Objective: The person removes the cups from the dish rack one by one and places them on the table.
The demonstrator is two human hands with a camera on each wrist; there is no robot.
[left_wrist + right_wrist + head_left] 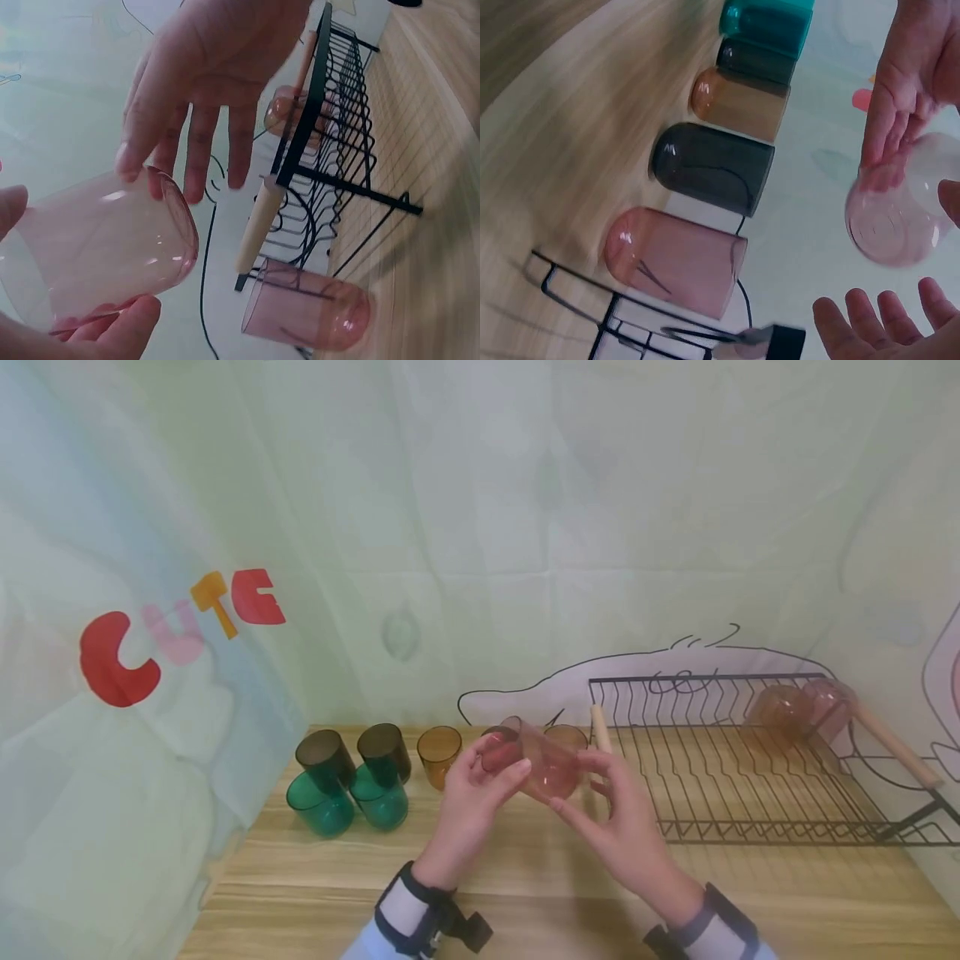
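Observation:
A clear pink glass [553,768] is held tilted above the table, its base toward the right. My left hand [476,785] grips it near the rim, thumb in front and fingers on the far side. My right hand [626,818] is beside the base. Its thumb [131,161] touches the glass, while the fingers [866,315] stand fairly straight and apart from it in the right wrist view. Behind the hands, another pink glass [679,259] and a dark grey glass [714,166] stand upright on the table.
At left stand two teal glasses [322,806], two dark brown glasses [384,752] and an amber glass [440,756]. A black wire dish rack [750,839] with wooden handles is at right, holding an amber glass [780,714] and a pink one [831,697]. A printed cloth [480,527] hangs behind.

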